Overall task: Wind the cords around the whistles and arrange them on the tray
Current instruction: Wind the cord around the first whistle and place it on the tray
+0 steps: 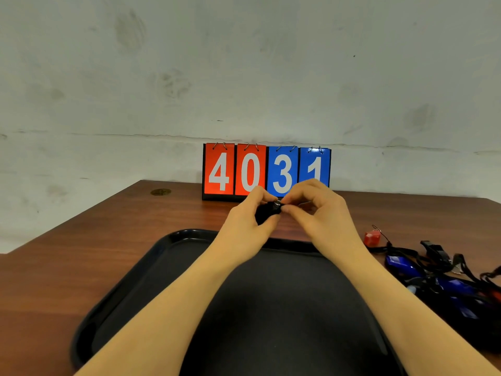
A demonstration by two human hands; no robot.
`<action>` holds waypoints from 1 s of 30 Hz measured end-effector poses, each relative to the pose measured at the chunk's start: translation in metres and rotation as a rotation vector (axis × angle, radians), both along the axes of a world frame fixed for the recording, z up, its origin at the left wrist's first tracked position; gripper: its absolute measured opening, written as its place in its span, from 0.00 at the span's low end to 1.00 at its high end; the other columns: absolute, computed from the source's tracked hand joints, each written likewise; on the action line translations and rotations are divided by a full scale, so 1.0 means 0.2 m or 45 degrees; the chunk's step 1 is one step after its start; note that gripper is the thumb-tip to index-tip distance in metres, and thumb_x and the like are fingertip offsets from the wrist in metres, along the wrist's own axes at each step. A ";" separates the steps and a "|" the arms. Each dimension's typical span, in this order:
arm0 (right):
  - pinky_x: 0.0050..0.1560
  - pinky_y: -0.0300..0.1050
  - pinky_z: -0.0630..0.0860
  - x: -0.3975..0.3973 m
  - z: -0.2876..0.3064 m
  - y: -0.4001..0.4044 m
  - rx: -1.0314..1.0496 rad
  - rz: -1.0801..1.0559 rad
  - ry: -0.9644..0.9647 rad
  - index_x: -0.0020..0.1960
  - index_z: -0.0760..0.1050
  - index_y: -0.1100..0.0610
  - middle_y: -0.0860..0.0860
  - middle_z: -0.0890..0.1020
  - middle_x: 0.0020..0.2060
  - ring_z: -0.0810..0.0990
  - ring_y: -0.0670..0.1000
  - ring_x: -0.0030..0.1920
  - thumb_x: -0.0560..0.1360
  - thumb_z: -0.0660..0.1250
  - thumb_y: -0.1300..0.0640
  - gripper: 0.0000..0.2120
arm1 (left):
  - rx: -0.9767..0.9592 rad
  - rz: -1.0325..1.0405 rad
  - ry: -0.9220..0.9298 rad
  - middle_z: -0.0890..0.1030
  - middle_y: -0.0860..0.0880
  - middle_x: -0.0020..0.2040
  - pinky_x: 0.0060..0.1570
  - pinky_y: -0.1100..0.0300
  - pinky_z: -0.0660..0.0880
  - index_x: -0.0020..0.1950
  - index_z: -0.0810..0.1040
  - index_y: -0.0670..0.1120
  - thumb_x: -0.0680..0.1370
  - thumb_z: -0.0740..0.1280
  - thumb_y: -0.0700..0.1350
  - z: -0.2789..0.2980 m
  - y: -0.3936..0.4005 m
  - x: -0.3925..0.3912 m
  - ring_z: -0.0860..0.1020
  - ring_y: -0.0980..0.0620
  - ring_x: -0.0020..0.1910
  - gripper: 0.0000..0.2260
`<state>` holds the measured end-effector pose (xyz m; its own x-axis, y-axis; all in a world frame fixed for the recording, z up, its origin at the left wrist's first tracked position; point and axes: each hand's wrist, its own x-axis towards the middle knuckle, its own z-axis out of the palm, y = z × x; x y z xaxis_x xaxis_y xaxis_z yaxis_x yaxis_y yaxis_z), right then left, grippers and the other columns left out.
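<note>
**Both hands pinching a black whistle above the tray's far rim**

A brown wooden surface (81, 240) is carrying a black tray (130, 294), which is lying in front of the person and reaching toward the near edge. At the back, a flip scoreboard (267, 172) is standing against the wall, showing 4 and 0 in red, 3 and 1 in blue. The left hand (248, 221) is curling around a black whistle (268, 213), holding it above the tray's far rim. The right hand (317, 210) is pinching the whistle's metal ring end between thumb and fingertips. Further right, a red whistle (371, 238) is lying on the surface, just beside a tangled heap of blue and black whistles (444, 283) with dark cords.
</note>
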<state>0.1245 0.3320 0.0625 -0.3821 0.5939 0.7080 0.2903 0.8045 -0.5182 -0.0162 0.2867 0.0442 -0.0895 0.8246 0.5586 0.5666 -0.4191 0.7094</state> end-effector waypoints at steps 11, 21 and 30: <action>0.53 0.33 0.74 0.00 -0.02 0.00 0.152 0.046 -0.112 0.47 0.79 0.58 0.50 0.81 0.43 0.79 0.44 0.46 0.72 0.69 0.64 0.04 | -0.085 -0.057 -0.330 0.77 0.47 0.50 0.49 0.66 0.74 0.46 0.70 0.47 0.78 0.60 0.38 0.01 0.04 0.01 0.75 0.55 0.53 0.05; 0.51 0.31 0.75 0.01 0.00 0.01 -0.035 0.142 0.002 0.44 0.78 0.55 0.48 0.81 0.42 0.78 0.42 0.46 0.71 0.70 0.64 0.05 | -0.029 -0.040 -0.416 0.79 0.51 0.48 0.44 0.70 0.76 0.47 0.73 0.43 0.77 0.64 0.38 0.01 0.03 0.02 0.76 0.55 0.55 0.02; 0.53 0.32 0.75 0.04 0.03 0.02 -0.259 0.170 -0.060 0.45 0.80 0.53 0.47 0.82 0.42 0.80 0.42 0.47 0.72 0.70 0.62 0.06 | -0.086 -0.010 -0.342 0.80 0.48 0.46 0.50 0.64 0.75 0.46 0.74 0.44 0.76 0.65 0.39 0.02 0.02 0.01 0.78 0.53 0.50 0.01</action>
<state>0.1322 0.3365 0.0678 -0.4962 0.6644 0.5589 0.2162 0.7180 -0.6616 -0.0143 0.2905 0.0473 -0.2204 0.8605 0.4594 0.3512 -0.3694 0.8604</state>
